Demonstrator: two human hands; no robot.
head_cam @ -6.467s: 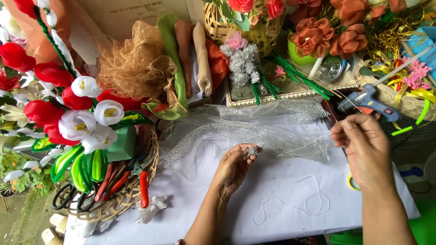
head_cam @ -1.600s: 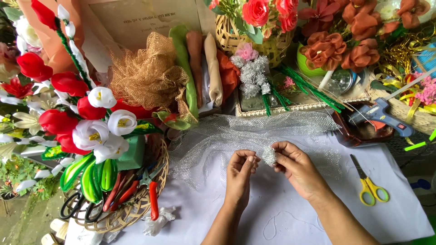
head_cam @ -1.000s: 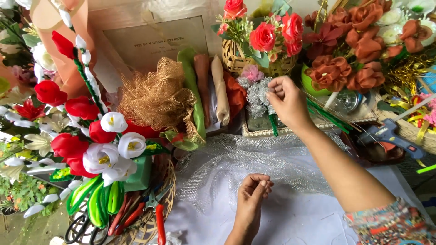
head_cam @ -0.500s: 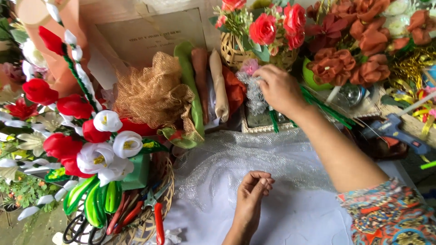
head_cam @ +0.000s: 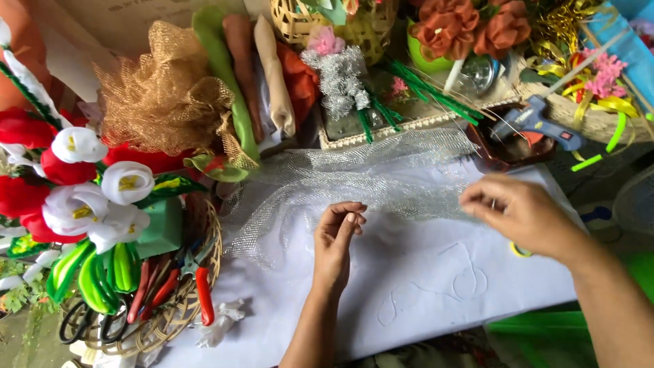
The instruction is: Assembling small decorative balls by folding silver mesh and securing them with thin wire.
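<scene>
Silver mesh [head_cam: 354, 180] lies spread on the white counter [head_cam: 422, 300], at 12 o'clock from the left hand [head_cam: 338, 235], fingers curled together, empty. The right hand [head_cam: 521, 211] is back from the flower pile at 12 o'clock, fingers pinched shut; on what, can't tell.

- Two bare hands: the left hand [head_cam: 338, 235] and the right hand [head_cam: 518, 211].
- One blue plastic glue gun [head_cam: 538, 123] near the far right corner of the white cloth-covered table [head_cam: 422, 300].
- One sheet of silver glitter mesh [head_cam: 354, 180].
- One bundle of gold netting [head_cam: 167, 99].
- One round woven basket [head_cam: 204, 228] at the table's left edge.
- Four white fabric flowers [head_cam: 102, 197] with yellow centres.
</scene>
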